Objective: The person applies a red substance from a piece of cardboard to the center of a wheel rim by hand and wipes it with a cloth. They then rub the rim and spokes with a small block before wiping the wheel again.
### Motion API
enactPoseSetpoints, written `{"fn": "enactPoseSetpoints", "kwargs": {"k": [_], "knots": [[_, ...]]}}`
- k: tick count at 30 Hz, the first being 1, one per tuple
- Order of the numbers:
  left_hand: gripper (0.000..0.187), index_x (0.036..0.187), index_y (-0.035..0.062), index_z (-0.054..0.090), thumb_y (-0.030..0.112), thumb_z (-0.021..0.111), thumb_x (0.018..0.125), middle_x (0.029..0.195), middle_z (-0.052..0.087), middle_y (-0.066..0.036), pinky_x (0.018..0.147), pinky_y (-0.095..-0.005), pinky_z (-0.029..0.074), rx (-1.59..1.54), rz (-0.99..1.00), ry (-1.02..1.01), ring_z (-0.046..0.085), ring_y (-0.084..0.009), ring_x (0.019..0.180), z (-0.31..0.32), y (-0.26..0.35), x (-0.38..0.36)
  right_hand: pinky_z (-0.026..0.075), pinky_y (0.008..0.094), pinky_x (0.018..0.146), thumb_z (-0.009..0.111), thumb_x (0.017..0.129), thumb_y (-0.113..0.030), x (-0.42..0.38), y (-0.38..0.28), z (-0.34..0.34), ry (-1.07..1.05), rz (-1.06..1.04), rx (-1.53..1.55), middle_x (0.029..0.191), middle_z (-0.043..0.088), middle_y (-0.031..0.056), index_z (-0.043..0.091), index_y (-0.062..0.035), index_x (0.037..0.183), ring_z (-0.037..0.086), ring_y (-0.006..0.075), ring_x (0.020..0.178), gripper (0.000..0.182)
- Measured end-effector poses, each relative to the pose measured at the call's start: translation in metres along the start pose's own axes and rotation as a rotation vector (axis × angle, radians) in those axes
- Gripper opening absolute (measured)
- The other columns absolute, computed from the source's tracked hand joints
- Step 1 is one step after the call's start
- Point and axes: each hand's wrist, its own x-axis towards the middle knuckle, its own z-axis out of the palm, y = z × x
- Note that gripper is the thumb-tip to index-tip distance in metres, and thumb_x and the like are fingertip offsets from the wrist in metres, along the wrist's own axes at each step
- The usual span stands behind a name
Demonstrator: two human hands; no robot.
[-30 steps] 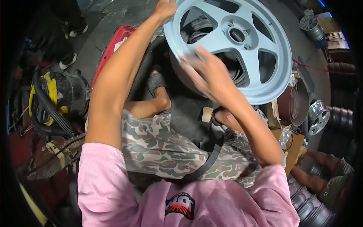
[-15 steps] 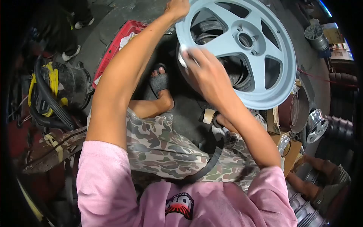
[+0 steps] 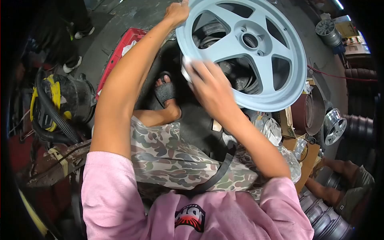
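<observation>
1. Left hand (image 3: 177,13) closed on wheel (image 3: 224,48) rim; right hand (image 3: 214,88) pinching blurred white piece (image 3: 185,72) by its near edge.
2. Wheel's just beyond right hand.
3. I'd worry: weak left grip plus uneven right-hand pressure could twist it.

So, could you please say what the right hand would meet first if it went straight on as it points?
The right hand would probably meet the left forearm, though the light-blue wheel might come first; depth is unclear.
</observation>
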Motion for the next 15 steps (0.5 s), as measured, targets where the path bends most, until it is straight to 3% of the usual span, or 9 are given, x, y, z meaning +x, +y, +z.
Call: {"fn": "enactPoseSetpoints", "kwargs": {"k": [3, 5, 7, 8, 9, 10, 13, 15], "knots": [[0.07, 0.096, -0.0103, 0.07, 0.048, 0.033, 0.108, 0.098, 0.067, -0.036, 0.088, -0.0549, 0.05, -0.063, 0.056, -0.04, 0.067, -0.0503, 0.104, 0.004, -0.017, 0.001, 0.054, 0.044, 0.102, 0.067, 0.071, -0.007, -0.08, 0.008, -0.075, -0.238, -0.019, -0.072, 0.129, 0.062, 0.0189, 0.069, 0.0097, 0.12, 0.062, 0.0335, 0.12, 0.052], [0.069, 0.093, -0.0111, 0.069, 0.046, 0.033, 0.108, 0.093, 0.067, -0.036, 0.084, -0.0548, 0.05, -0.039, 0.072, 0.069, 0.068, -0.0503, 0.099, 0.024, -0.027, 0.013, 0.053, 0.0447, 0.104, 0.067, 0.07, -0.007, -0.086, 0.018, -0.09, -0.262, -0.091, -0.085, 0.13, 0.062, 0.019, 0.071, 0.0099, 0.116, 0.062, 0.0336, 0.12, 0.049], [0.068, 0.093, -0.0118, 0.069, 0.045, 0.033, 0.108, 0.094, 0.067, -0.035, 0.084, -0.0547, 0.05, -0.026, 0.141, 0.022, 0.068, -0.05, 0.1, 0.014, -0.023, 0.016, 0.05, 0.045, 0.105, 0.069, 0.073, -0.009, -0.048, 0.015, -0.071, -0.274, -0.19, -0.09, 0.129, 0.059, 0.0162, 0.073, 0.009, 0.11, 0.06, 0.0322, 0.119, 0.041], [0.068, 0.093, -0.0116, 0.069, 0.045, 0.033, 0.108, 0.094, 0.067, -0.035, 0.084, -0.0545, 0.051, 0.025, 0.173, 0.031, 0.068, -0.0495, 0.1, 0.02, -0.04, 0.024, 0.05, 0.041, 0.103, 0.068, 0.076, -0.01, -0.028, 0.015, -0.043, -0.205, -0.28, -0.172, 0.123, 0.058, 0.0135, 0.075, 0.0059, 0.105, 0.057, 0.0288, 0.119, 0.034], [0.068, 0.093, -0.0114, 0.069, 0.044, 0.034, 0.108, 0.095, 0.068, -0.034, 0.084, -0.0543, 0.051, 0.08, 0.2, 0.032, 0.068, -0.0489, 0.1, 0.023, -0.052, 0.026, 0.048, 0.0361, 0.096, 0.068, 0.076, -0.015, -0.001, 0.009, -0.022, -0.214, -0.297, -0.278, 0.117, 0.059, 0.0107, 0.076, 0.0018, 0.096, 0.055, 0.0253, 0.115, 0.027], [0.067, 0.094, -0.0088, 0.07, 0.045, 0.033, 0.108, 0.095, 0.068, -0.033, 0.084, -0.0543, 0.051, 0.079, 0.193, 0.117, 0.069, -0.0487, 0.098, 0.019, -0.048, 0.02, 0.049, 0.035, 0.088, 0.066, 0.081, -0.009, 0.025, 0.006, 0.002, -0.135, -0.229, -0.235, 0.113, 0.055, 0.0104, 0.07, 0.0027, 0.087, 0.055, 0.0243, 0.104, 0.014], [0.066, 0.095, -0.0061, 0.071, 0.046, 0.033, 0.108, 0.093, 0.069, -0.032, 0.084, -0.0547, 0.051, 0.039, 0.137, 0.038, 0.069, -0.0494, 0.096, 0.008, -0.039, 0.014, 0.046, 0.0336, 0.085, 0.068, 0.075, -0.02, 0.039, 0.001, 0.023, -0.168, -0.145, -0.332, 0.113, 0.06, 0.0086, 0.074, -0.0031, 0.085, 0.054, 0.0235, 0.105, 0.02], [0.067, 0.095, -0.0057, 0.072, 0.047, 0.032, 0.108, 0.093, 0.069, -0.032, 0.084, -0.0549, 0.051, 0.05, 0.112, 0.012, 0.069, -0.0494, 0.096, -0.001, -0.026, 0.006, 0.05, 0.0389, 0.095, 0.069, 0.075, -0.016, -0.009, 0.001, -0.009, -0.156, -0.164, -0.199, 0.123, 0.061, 0.011, 0.076, 0.0004, 0.095, 0.057, 0.0278, 0.115, 0.027]]}}
